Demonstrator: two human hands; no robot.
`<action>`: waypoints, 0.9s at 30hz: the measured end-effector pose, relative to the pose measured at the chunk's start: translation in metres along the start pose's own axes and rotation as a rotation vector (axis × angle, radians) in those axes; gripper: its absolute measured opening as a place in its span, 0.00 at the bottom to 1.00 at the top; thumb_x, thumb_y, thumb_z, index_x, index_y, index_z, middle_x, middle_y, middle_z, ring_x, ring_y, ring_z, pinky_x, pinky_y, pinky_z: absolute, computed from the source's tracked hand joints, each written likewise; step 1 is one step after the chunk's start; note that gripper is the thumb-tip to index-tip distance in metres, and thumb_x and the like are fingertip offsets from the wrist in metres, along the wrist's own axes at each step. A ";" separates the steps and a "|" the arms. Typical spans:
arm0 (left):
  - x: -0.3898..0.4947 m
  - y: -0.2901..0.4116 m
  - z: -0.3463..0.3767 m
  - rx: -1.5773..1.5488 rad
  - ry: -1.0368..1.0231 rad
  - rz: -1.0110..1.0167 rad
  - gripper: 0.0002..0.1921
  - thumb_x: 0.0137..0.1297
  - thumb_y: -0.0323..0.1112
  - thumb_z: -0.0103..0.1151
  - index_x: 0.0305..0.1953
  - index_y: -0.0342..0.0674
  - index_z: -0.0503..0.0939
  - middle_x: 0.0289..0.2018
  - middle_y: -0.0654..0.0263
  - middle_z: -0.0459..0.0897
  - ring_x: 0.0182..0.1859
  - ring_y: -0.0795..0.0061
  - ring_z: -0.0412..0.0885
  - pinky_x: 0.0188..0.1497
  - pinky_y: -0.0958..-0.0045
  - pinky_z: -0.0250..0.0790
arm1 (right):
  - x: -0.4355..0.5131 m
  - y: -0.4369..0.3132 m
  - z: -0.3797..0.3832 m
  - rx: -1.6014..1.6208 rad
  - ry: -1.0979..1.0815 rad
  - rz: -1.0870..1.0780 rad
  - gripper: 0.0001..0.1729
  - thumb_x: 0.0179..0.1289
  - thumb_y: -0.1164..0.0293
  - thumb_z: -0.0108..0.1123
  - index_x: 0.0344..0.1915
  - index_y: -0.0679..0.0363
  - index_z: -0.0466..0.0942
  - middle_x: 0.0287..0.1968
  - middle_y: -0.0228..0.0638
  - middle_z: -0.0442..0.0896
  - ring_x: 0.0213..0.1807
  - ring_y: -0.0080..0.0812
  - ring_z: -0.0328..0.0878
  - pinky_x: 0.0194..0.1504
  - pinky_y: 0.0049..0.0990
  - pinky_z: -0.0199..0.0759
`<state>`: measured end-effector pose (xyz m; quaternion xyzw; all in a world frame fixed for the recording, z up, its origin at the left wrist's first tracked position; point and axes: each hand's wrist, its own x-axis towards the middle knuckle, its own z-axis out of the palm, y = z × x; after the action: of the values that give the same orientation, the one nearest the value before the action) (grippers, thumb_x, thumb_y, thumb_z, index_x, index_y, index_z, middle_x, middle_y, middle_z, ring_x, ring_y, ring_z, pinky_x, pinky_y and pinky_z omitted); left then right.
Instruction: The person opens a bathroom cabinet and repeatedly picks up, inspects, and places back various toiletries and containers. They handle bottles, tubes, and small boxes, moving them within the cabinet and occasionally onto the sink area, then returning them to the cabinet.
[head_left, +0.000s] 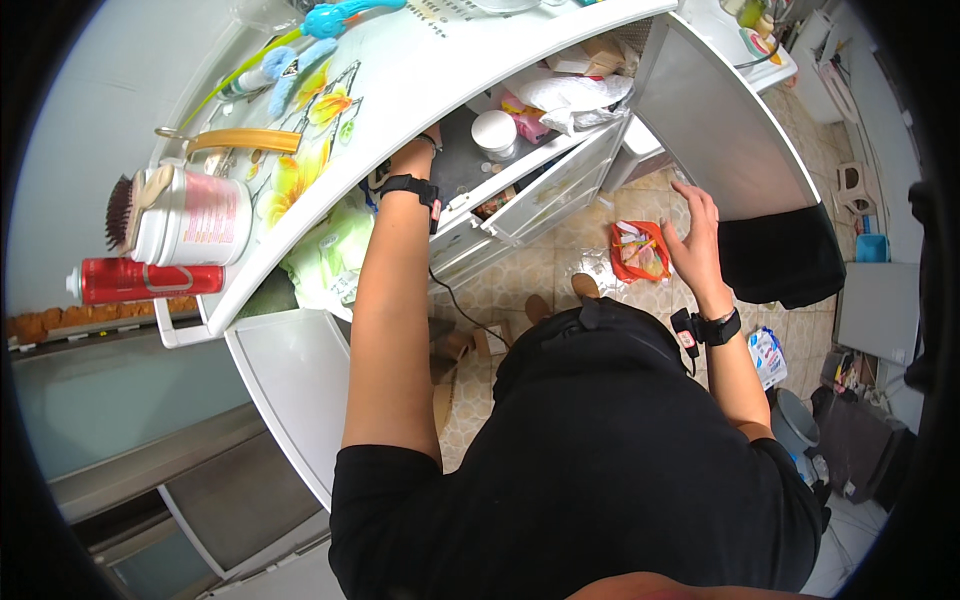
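Observation:
My left hand (426, 147) reaches into the open cabinet beneath the white top; its fingers are hidden under the edge, so what it touches cannot be seen. To its right on the dark shelf (454, 161) are a jar with a white lid (493, 131), a few coins, a pink and yellow package (529, 124) and a crumpled white plastic bag (581, 97). My right hand (694, 236) hangs in the air with its fingers apart and holds nothing. It is near the open cabinet door (739, 127), above and beside a red plastic bag (639, 251) of rubbish on the floor.
The floral tabletop (405, 67) bears a white tub (202, 217), a hairbrush (120, 214), a red spray can (150, 281) and a yellow strap (244, 140). A green package (330, 251) sits in the left compartment. Below the shelf, a drawer (559, 180) sticks out. A black cable crosses the floor.

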<state>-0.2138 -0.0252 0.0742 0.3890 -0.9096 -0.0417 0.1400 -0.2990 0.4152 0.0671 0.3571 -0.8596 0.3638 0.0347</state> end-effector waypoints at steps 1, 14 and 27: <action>-0.004 0.002 -0.001 0.000 -0.009 -0.021 0.29 0.70 0.50 0.49 0.68 0.46 0.66 0.68 0.56 0.67 0.68 0.55 0.66 0.68 0.56 0.59 | -0.002 0.001 -0.001 -0.013 -0.008 0.013 0.31 0.54 0.77 0.63 0.61 0.58 0.70 0.57 0.47 0.71 0.62 0.50 0.67 0.64 0.41 0.61; -0.011 0.036 0.010 -0.149 -0.031 0.128 0.36 0.61 0.57 0.58 0.65 0.40 0.70 0.63 0.51 0.72 0.63 0.53 0.72 0.64 0.55 0.64 | -0.002 0.000 0.007 0.014 -0.100 -0.011 0.27 0.55 0.76 0.63 0.57 0.59 0.73 0.55 0.42 0.74 0.59 0.48 0.70 0.60 0.40 0.62; -0.052 0.030 0.003 -0.446 -0.096 0.296 0.30 0.48 0.50 0.72 0.47 0.33 0.77 0.44 0.45 0.82 0.48 0.46 0.80 0.52 0.54 0.72 | 0.007 -0.010 0.029 0.076 -0.270 -0.083 0.24 0.58 0.70 0.62 0.57 0.54 0.74 0.53 0.39 0.76 0.60 0.46 0.69 0.61 0.44 0.59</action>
<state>-0.2013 0.0324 0.0657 0.2089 -0.9305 -0.2384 0.1835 -0.2921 0.3870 0.0541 0.4393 -0.8264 0.3430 -0.0799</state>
